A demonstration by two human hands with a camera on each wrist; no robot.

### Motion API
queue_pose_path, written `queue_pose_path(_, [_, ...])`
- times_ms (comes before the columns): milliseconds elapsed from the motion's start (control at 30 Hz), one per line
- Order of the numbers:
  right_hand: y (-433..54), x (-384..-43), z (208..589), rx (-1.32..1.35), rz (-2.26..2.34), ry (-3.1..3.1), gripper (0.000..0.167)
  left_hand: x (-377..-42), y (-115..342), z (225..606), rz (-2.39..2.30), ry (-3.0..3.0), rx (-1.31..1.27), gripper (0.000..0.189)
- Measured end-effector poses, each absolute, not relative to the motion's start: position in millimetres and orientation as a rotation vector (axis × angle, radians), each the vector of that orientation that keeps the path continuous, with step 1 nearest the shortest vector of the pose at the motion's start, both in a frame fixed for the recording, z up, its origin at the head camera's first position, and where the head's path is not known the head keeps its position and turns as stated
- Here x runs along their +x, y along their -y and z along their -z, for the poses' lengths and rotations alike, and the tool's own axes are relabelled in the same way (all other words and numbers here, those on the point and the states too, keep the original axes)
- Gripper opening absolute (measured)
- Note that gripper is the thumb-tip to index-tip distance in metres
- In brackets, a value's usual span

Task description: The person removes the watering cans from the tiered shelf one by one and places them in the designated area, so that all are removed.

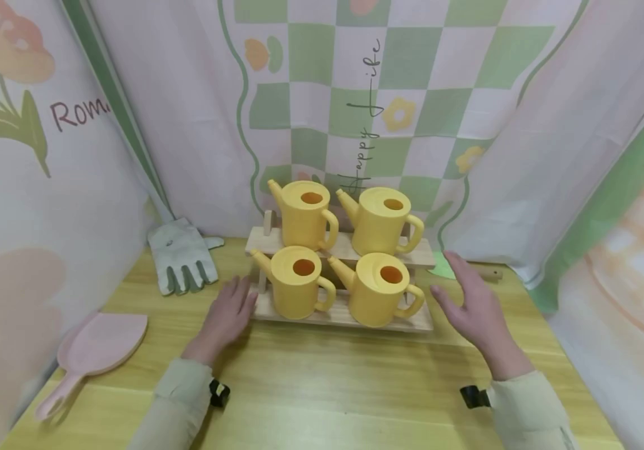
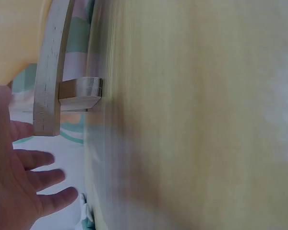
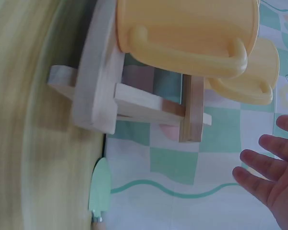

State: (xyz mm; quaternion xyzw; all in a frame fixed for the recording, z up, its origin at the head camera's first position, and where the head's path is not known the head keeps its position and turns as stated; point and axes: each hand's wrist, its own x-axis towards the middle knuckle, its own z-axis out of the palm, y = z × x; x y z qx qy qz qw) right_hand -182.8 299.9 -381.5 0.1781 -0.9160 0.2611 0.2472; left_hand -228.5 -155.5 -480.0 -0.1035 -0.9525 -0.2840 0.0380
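A two-step wooden stand (image 1: 336, 320) carries yellow watering cans, two on each step. On the upper step are one can (image 1: 301, 222) at left and another (image 1: 377, 230) at right; below them sit a left can (image 1: 294, 294) and a right can (image 1: 374, 302). Their spouts point left and their handles right. My left hand (image 1: 225, 317), fingers extended, lies beside the stand's left end, thumb side right at the lower step. Spread and holding nothing, my right hand (image 1: 476, 307) hovers off the right end. In the right wrist view its fingers (image 3: 264, 165) stand apart from the stand.
White-and-green gardening gloves (image 1: 184, 256) lie at the back left of the wooden table (image 1: 327, 387). A pink dustpan-like scoop (image 1: 99, 344) is at the left edge. Behind my right hand lies a green trowel (image 3: 100, 187) with a wooden handle. Printed curtains (image 1: 429, 75) hang close behind the stand.
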Motion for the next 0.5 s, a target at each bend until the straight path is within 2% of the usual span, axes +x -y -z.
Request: queue_pose_path(500, [-278.3, -223.9, 355.8, 0.438, -0.852, 2.437, 0.051, -252.1, 152.2, 489.3, 1.008, 2.892, -0.333, 0.057])
